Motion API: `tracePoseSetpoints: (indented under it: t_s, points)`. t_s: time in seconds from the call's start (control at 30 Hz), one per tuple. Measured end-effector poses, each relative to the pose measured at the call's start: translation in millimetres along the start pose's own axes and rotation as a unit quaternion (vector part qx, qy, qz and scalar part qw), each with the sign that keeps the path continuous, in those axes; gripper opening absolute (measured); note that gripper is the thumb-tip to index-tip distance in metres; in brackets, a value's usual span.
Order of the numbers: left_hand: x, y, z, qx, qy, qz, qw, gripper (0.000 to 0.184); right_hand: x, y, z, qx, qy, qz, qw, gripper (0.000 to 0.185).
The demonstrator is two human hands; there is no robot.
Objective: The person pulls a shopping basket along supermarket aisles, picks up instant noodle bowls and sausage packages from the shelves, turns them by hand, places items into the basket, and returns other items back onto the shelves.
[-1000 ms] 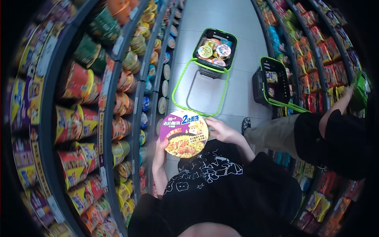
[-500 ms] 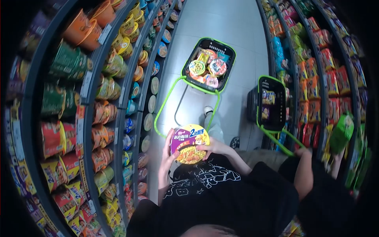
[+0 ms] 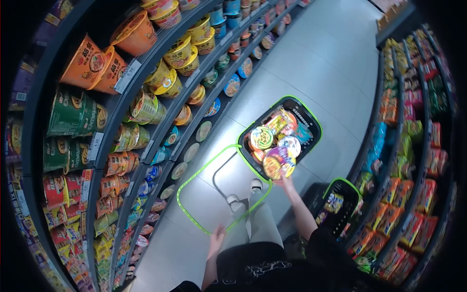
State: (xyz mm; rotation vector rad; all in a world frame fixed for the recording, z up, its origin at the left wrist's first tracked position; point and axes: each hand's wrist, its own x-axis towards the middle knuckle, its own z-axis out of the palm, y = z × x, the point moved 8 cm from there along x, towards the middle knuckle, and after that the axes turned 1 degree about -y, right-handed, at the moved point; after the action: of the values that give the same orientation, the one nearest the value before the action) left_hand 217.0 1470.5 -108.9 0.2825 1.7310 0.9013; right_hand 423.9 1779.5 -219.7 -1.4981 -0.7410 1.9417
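My right hand (image 3: 282, 180) grips an instant noodle bowl (image 3: 277, 164) with a purple and yellow lid, low over the near end of a black shopping basket (image 3: 306, 155) with a green rim. Under and around it in the basket lie several other noodle bowls, among them a green-lidded bowl (image 3: 261, 138). Closer to my body, my left hand (image 3: 217, 239) is at the end of the basket's long green handle (image 3: 181, 204), its fingers curled on the loop and slightly blurred.
Shelves of noodle bowls (image 3: 180, 56) line the left side; shelves of packets (image 3: 389, 190) line the right. A second black basket (image 3: 335, 221) with packets inside stands at lower right. Grey tiled floor (image 3: 321, 63) runs between. My shoes (image 3: 256, 185) are just behind the first basket.
The noodle bowl went from both hands at my chest to my right hand over the basket. My left hand left it for the handle. The view turned; the other person's hands are gone from view.
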Motion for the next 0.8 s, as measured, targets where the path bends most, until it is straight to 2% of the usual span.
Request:
tracePoseSetpoints:
  t_s: [0.03, 0.07, 0.1, 0.13, 0.17, 0.2, 0.23, 0.3, 0.37, 0.47, 0.5, 0.53, 0.57, 0.63, 0.67, 0.73, 0.8]
  points:
    - [1.3, -6.7, -3.3, -0.006, 0.010, -0.002, 1.000, 0.042, 44.7, 5.8, -20.1, -0.028, 0.003, 0.030, 0.999, 0.048]
    - [1.0, -19.6, -7.5, 0.036, 0.032, -0.036, 0.998, 0.042, 100.8, 9.1, -39.8, 0.005, 0.006, -0.077, 0.997, 0.049]
    - [0.4, -33.7, -9.6, 0.077, 0.051, -0.074, 0.993, 0.042, 116.1, -16.7, -38.9, -0.029, 0.048, -0.026, 0.998, 0.048]
    - [3.3, -43.7, -7.6, 0.068, 0.056, -0.082, 0.993, 0.042, 137.8, -31.8, -45.5, -0.013, 0.152, -0.019, 0.988, 0.048]
    - [6.1, -53.5, -6.2, 0.078, 0.058, -0.092, 0.991, 0.042, 185.2, -25.7, -66.8, -0.026, 0.164, -0.022, 0.986, 0.049]
    - [6.0, -63.2, -4.5, 0.088, 0.060, -0.102, 0.989, 0.041, 234.2, -18.3, -81.5, -0.040, 0.108, -0.016, 0.993, 0.048]
    - [2.9, -69.5, -2.8, 0.081, 0.070, -0.111, 0.988, 0.041, 252.3, -26.8, -79.5, 0.000, 0.148, -0.027, 0.989, 0.046]
    - [2.8, -76.6, 5.2, 0.074, 0.034, -0.105, 0.991, 0.042, 294.9, -25.6, -81.1, -0.009, 0.113, 0.023, 0.993, 0.050]
    - [1.0, -96.0, 0.6, 0.030, 0.039, -0.115, 0.992, 0.044, 347.6, -6.5, -77.6, 0.152, 0.049, -0.051, 0.986, 0.050]
    - [-5.7, -107.7, -15.7, 0.063, 0.096, -0.169, 0.979, 0.044, 365.6, 28.9, -73.8, 0.101, -0.090, 0.159, 0.978, 0.045]
    - [-4.8, -109.8, -20.5, 0.058, 0.104, -0.171, 0.978, 0.044, 343.9, 26.8, -56.5, 0.132, -0.067, 0.189, 0.971, 0.032]
    - [-6.1, -112.3, -23.3, 0.055, 0.111, -0.176, 0.976, 0.044, 352.3, 50.0, -68.4, 0.248, 0.104, 0.252, 0.929, 0.034]
    - [-9.4, -114.6, -23.6, 0.052, 0.119, -0.182, 0.975, 0.044, 357.0, 54.8, -71.7, 0.241, 0.096, 0.258, 0.931, 0.034]
    - [-11.8, -106.3, -26.5, 0.049, 0.128, -0.182, 0.974, 0.043, 352.5, 52.1, -74.4, 0.194, 0.053, 0.173, 0.964, 0.031]
    - [-11.9, -104.9, -27.1, 0.059, 0.126, -0.182, 0.973, 0.043, 350.0, 55.1, -69.2, 0.191, 0.045, 0.174, 0.965, 0.031]
    - [-11.5, -103.2, -30.9, 0.066, 0.127, -0.179, 0.973, 0.043, 343.7, 40.5, -66.4, 0.020, 0.067, 0.088, 0.994, 0.027]
    - [-9.2, -98.8, -52.8, 0.150, 0.207, -0.136, 0.957, 0.049, 323.0, 15.2, -64.0, -0.151, 0.091, -0.009, 0.984, 0.029]
